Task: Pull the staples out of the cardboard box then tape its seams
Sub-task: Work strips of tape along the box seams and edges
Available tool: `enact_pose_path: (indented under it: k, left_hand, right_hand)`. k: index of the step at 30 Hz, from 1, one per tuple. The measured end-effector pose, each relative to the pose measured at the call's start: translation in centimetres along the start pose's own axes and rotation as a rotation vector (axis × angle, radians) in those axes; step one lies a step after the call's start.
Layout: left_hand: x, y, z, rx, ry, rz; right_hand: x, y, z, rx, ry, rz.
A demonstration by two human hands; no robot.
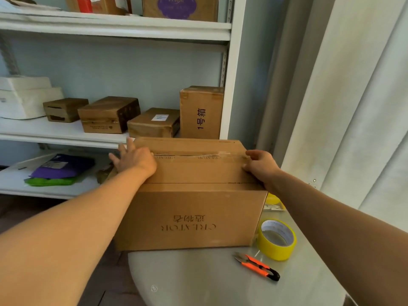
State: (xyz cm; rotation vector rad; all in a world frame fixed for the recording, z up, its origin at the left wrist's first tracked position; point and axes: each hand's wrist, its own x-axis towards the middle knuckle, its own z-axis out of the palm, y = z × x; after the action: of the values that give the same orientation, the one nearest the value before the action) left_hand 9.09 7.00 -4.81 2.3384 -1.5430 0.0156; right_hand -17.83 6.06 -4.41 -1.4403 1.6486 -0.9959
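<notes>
The cardboard box (189, 208) was stood on the round white table (198, 277), beside the yellow tape roll (277, 239) and orange cutter (257, 266). The left hand (132, 160) was laid spread at its top left edge; the right hand (260, 164) was curled over the taped seam's right end.

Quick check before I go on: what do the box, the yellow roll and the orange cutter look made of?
Cardboard box: brown cardboard, matte, with printed lettering; glossy clear tape already shows along its top seam. Yellow roll: seemingly plastic tape, smooth and slightly shiny, on a pale core. Orange cutter: likely plastic body with a black end; metal blade tip.
</notes>
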Motion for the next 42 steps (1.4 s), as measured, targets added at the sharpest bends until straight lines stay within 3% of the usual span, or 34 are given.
enact_pose_path:
  k: [3,9,13,16,19,22,25,27,28,30,34,36,42]
  left_hand:
    - [-0.9,2.7,1.3,0.034,-0.091,0.212]
    - [-4.9,8.9,2.4,0.062,-0.222,0.423]
    - [-4.8,9.9,2.8,0.068,-0.189,0.449]
    - [-3.9,10.6,3.3,0.049,-0.175,0.468]
    - [-3.3,11.8,3.7,0.000,-0.117,0.506]
    - [-4.7,12.8,4.0,-0.109,0.132,0.575]
    - [-8.6,13.4,4.7,-0.286,0.369,0.952]
    - [-11.0,13.5,5.8,-0.275,0.234,1.215]
    - [-12.0,13.7,6.8,-0.239,0.061,1.210]
    - [-13.0,13.9,9.8,-0.183,-0.304,0.980]
    - [-13.6,13.5,14.9,-0.455,-0.737,0.462]
    - [-14.1,13.5,16.2,-0.566,-0.774,0.383]
    - [-15.5,13.7,17.8,-0.639,-0.526,0.370]
  right_hand:
    - [0.5,0.2,0.0,0.004,0.048,0.048]
    - [0.6,1.5,0.1,-0.088,0.170,0.049]
    - [0.1,3.3,-0.9,0.004,0.307,0.044]
    - [-1.0,5.8,-2.7,-0.111,0.352,0.087]
    - [-2.5,7.5,-3.3,-0.375,0.069,0.169]
    - [-3.9,8.9,-2.7,-0.646,-0.197,0.223]
    - [-4.9,10.8,-2.2,-0.891,-0.319,0.153]
    - [-5.0,11.8,-1.9,-0.938,-0.318,0.092]
    - [-5.1,12.1,-1.7,-0.940,-0.307,0.070]
    - [-5.1,12.4,-1.7,-0.958,-0.286,0.027]
    - [-5.6,12.3,-1.9,-1.014,-0.308,-0.021]
    - [-5.8,12.5,-2.2,-1.024,-0.316,-0.040]
    - [-5.5,13.0,-2.6,-0.975,-0.299,0.006]
